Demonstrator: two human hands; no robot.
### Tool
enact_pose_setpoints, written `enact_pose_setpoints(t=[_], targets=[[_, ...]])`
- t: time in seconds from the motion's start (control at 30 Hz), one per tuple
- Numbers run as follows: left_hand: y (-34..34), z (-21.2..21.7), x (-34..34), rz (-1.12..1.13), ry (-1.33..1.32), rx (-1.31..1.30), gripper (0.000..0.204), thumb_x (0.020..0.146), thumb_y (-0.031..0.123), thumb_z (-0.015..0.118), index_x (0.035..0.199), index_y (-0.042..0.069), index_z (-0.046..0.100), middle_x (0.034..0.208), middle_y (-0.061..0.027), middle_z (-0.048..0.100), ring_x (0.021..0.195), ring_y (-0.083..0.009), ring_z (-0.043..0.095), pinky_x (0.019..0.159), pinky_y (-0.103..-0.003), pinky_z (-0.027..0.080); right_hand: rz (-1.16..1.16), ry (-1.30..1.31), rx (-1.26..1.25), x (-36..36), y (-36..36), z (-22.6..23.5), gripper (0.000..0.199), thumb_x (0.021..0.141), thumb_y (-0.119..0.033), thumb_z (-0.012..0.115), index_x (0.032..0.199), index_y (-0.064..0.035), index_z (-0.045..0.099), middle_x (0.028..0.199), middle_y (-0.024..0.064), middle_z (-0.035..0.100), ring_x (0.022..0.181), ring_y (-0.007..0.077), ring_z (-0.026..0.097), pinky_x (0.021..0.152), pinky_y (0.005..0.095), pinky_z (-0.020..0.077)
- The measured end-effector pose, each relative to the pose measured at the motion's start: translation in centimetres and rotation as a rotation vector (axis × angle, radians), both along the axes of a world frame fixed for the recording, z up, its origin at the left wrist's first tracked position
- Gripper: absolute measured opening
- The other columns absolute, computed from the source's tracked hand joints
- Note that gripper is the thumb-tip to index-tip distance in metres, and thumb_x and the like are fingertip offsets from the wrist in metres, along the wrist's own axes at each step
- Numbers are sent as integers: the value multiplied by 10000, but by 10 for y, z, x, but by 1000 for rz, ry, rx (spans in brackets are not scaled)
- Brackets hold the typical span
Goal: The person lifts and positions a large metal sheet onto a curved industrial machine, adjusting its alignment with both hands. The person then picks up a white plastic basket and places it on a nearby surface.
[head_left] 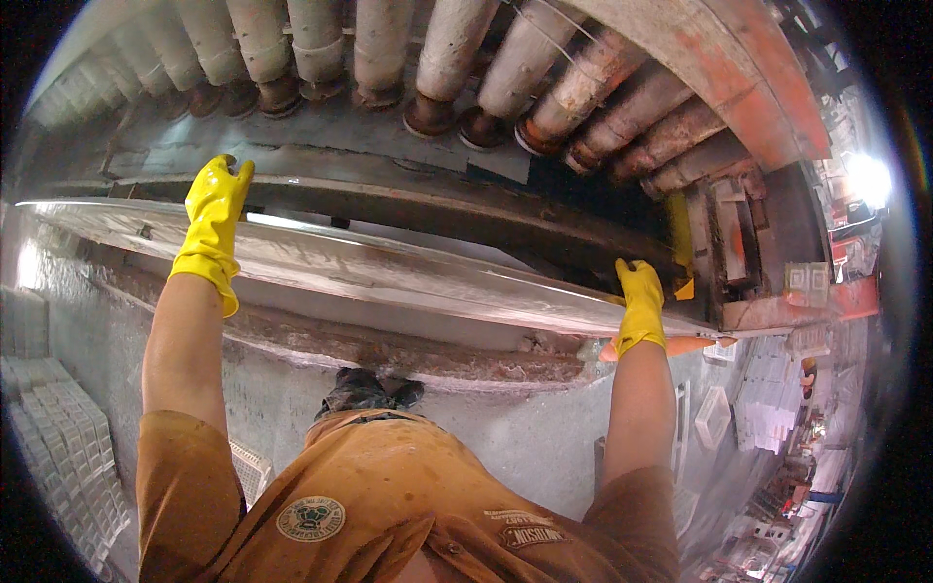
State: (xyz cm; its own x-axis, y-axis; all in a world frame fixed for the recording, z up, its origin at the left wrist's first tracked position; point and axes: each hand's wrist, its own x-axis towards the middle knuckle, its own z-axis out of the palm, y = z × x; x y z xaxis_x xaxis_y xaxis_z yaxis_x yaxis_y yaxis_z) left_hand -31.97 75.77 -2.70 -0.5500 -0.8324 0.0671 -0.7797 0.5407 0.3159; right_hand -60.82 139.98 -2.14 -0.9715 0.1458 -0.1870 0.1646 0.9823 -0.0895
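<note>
My left grip (216,204) clenches the far edge of the long pale slab (389,267); my right grip (639,301) grasps its near edge, below the rollers (428,58).

Long, pale, wet flat sheet (389,267), level across the rusty machine bed (418,204)

Both yellow-gloved hands grip a long pale sheet (389,267): the left hand (216,219) at ten o'clock, the right hand (641,306) at three. A row of grimy rollers (428,58) spans twelve o'clock, and stacked white trays (58,437) sit at eight.
</note>
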Motion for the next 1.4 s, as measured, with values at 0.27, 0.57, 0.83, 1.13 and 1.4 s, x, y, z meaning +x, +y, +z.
enact_pose_setpoints(t=[0.27,0.57,0.83,1.13,1.4], targets=[[-1,-2,1,3,-2,-3,602,927,513,642,1323,59,647,1288,-172,684,1188,-346,647,1021,-416,492,-3,41,-142,-11,13,-19,494,957,-411,682,1228,1,666,1199,173,688,987,313,713,694,373,636],[4,6,3,28,-17,13,592,920,505,655,1321,70,651,1290,-164,687,1193,-341,647,1019,-413,494,10,27,-75,3,-8,4,507,950,-447,683,1201,-6,690,1164,194,707,1003,323,707,777,411,617],[0,0,2,18,23,45,595,913,508,657,1326,79,652,1266,-169,696,1195,-340,642,1024,-412,489,14,12,2,-5,6,-7,608,910,-580,628,1260,-87,690,1266,183,693,1186,367,650,997,457,490],[4,4,2,34,12,44,609,910,508,660,1334,72,648,1282,-177,688,1204,-343,639,1033,-413,483,14,6,18,-2,-1,-1,618,902,-591,629,1267,-96,689,1280,186,686,1198,371,643,1001,461,489],[5,5,1,24,11,64,618,916,504,657,1346,61,639,1294,-183,681,1207,-345,640,1039,-410,479,19,94,-13,-4,7,-11,527,910,-526,681,1146,-58,731,1143,199,732,1093,366,687,940,450,509]])
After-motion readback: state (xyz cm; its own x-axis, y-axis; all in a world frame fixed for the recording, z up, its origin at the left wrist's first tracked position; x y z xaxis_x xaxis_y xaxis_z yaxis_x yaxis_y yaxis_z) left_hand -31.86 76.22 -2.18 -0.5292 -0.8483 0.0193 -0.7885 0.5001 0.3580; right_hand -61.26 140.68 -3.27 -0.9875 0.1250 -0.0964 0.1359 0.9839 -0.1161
